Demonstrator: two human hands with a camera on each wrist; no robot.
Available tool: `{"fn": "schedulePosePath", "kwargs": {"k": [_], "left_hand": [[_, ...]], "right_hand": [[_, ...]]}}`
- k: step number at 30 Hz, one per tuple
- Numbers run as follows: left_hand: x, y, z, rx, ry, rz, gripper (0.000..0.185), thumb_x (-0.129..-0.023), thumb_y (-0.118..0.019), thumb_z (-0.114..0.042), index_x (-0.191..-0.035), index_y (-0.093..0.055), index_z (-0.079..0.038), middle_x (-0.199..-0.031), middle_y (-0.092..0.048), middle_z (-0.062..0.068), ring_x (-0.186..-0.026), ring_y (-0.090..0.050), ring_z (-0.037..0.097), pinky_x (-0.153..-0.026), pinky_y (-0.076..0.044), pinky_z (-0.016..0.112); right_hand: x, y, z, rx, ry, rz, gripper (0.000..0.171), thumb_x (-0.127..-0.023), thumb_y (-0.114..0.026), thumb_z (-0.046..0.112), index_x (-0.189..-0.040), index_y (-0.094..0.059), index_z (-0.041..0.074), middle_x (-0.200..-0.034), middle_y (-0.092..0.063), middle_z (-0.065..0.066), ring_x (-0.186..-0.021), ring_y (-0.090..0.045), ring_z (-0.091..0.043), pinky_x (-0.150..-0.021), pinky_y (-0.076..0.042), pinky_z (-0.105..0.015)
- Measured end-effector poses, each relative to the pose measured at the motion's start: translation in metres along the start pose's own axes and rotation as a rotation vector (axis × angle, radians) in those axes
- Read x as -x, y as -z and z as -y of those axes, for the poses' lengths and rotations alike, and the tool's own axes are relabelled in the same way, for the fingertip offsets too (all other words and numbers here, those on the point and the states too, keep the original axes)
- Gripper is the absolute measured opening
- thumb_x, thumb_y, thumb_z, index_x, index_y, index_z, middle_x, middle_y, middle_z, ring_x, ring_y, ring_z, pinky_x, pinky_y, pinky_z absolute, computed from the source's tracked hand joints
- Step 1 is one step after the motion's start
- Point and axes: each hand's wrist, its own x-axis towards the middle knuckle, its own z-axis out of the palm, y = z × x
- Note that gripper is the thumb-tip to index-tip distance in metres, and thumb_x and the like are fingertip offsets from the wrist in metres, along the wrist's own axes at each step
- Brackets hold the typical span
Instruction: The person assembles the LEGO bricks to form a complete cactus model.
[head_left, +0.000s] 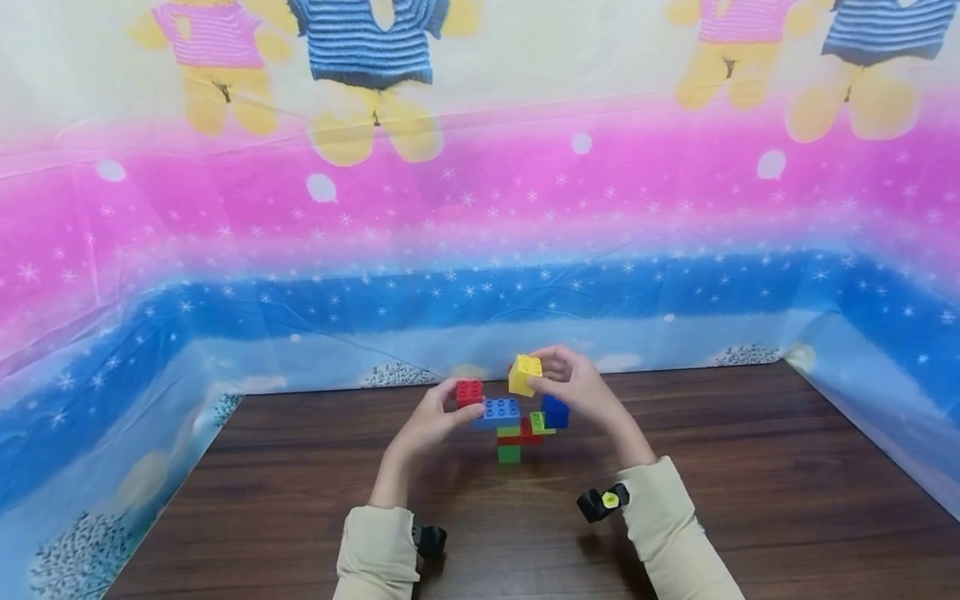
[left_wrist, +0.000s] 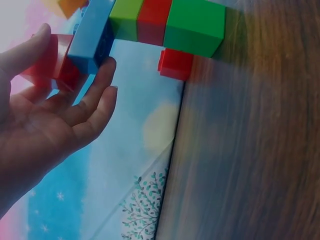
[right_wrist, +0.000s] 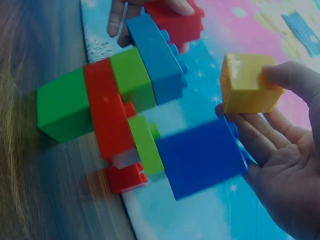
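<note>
Between the two hands stands a small tower [head_left: 517, 429] of plastic bricks on the table [head_left: 750, 467], its green base [head_left: 509, 453] on the wood and wider bricks branching out above. The left hand [head_left: 431, 421] pinches a red brick [head_left: 469, 392] between thumb and fingers at the left end of the light-blue plate [head_left: 498, 411], which sits on top of the stack; from the left wrist view the fingertips [left_wrist: 102, 70] also touch that plate's underside. The right hand [head_left: 577, 387] grips a yellow brick [head_left: 524, 374] between thumb and fingertips, held just above the plate and clear of it, while its palm lies close beside the dark-blue brick [head_left: 556, 412] that juts out on the right; whether it touches that brick I cannot tell. Both loose bricks look light, hard and stiff, with smooth, somewhat slippery sides, so a pinch across two opposite flat faces, as both hands do now, seems the sure hold. By my judgement the tower itself is top-heavy on its narrow base and likely tips if pressed off-centre; it is best steadied low, at the green base or the red layer [head_left: 525, 435], when anything is pushed down onto its studs
</note>
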Motion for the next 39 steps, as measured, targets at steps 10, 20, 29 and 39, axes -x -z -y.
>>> {"fn": "schedulePosePath", "kwargs": {"k": [10, 20, 29, 39], "left_hand": [[-0.002, -0.010, -0.002, 0.055, 0.014, -0.060, 0.043, -0.089, -0.062, -0.019, -0.129, -0.051, -0.006, -0.116, -0.062, 0.015, -0.110, -0.057, 0.024, -0.092, -0.049, 0.039], [-0.002, -0.011, -0.002, 0.038, 0.019, -0.077, 0.044, -0.089, -0.062, -0.020, -0.130, -0.050, -0.007, -0.115, -0.061, 0.014, -0.107, -0.056, 0.022, -0.089, -0.050, 0.036], [-0.005, -0.013, 0.001, 0.068, 0.006, -0.059, 0.049, -0.090, -0.062, -0.021, -0.134, -0.047, -0.006, -0.120, -0.060, 0.015, -0.111, -0.054, 0.025, -0.090, -0.050, 0.037], [-0.002, -0.008, 0.001, 0.076, 0.024, -0.059, 0.065, -0.091, -0.059, -0.022, -0.146, -0.028, -0.008, -0.142, -0.045, 0.016, -0.127, -0.046, 0.033, -0.102, -0.044, 0.047]], "right_hand": [[0.002, -0.012, 0.000, 0.213, 0.137, 0.091, 0.045, -0.091, -0.060, 0.027, -0.132, -0.051, 0.012, -0.131, -0.057, -0.012, -0.116, -0.058, -0.032, -0.092, -0.050, -0.046], [0.000, -0.014, -0.002, 0.262, 0.128, 0.099, 0.043, -0.091, -0.060, 0.029, -0.130, -0.054, 0.014, -0.129, -0.058, -0.010, -0.115, -0.058, -0.030, -0.094, -0.049, -0.047], [0.006, -0.016, -0.002, 0.308, 0.121, 0.071, 0.045, -0.091, -0.059, 0.032, -0.131, -0.053, 0.014, -0.133, -0.056, -0.009, -0.119, -0.055, -0.029, -0.096, -0.046, -0.050], [0.005, -0.024, 0.010, 0.369, 0.100, 0.045, 0.040, -0.090, -0.061, 0.024, -0.129, -0.055, 0.015, -0.120, -0.063, -0.006, -0.092, -0.058, -0.018, -0.078, -0.050, -0.034]]}}
